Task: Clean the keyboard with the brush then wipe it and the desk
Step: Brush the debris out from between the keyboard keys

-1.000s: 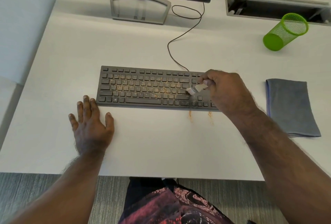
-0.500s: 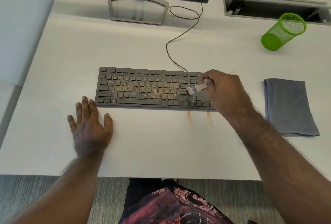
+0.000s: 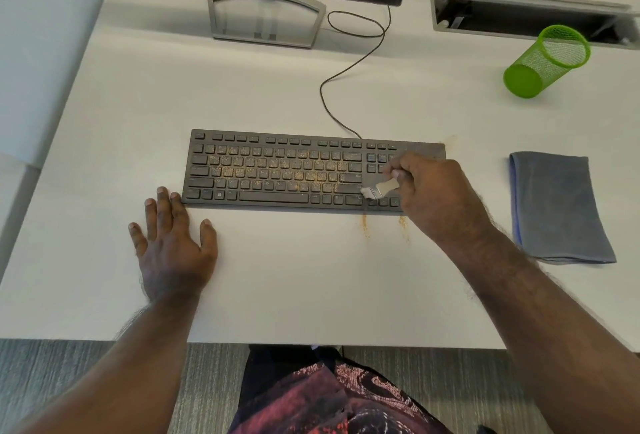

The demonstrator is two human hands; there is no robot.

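Observation:
A black keyboard (image 3: 277, 170) lies in the middle of the white desk (image 3: 294, 277), its middle keys dusted with orange-brown crumbs. My right hand (image 3: 436, 194) covers the keyboard's right end and grips a small white brush (image 3: 377, 189), whose bristles touch the keys near the lower right of the main block. My left hand (image 3: 171, 243) lies flat on the desk with fingers spread, fingertips at the keyboard's front left corner. Two streaks of crumbs (image 3: 365, 224) lie on the desk just in front of the keyboard. A folded grey cloth (image 3: 557, 208) lies to the right.
A monitor and its grey stand (image 3: 265, 17) are at the back, with the keyboard cable (image 3: 343, 80) looping toward them. A green mesh cup (image 3: 547, 61) stands at the back right beside a cable slot (image 3: 526, 14). The desk's front edge runs just above my lap.
My right hand has drawn the brush down toward the keyboard's front row. The left hand has stayed flat on the desk.

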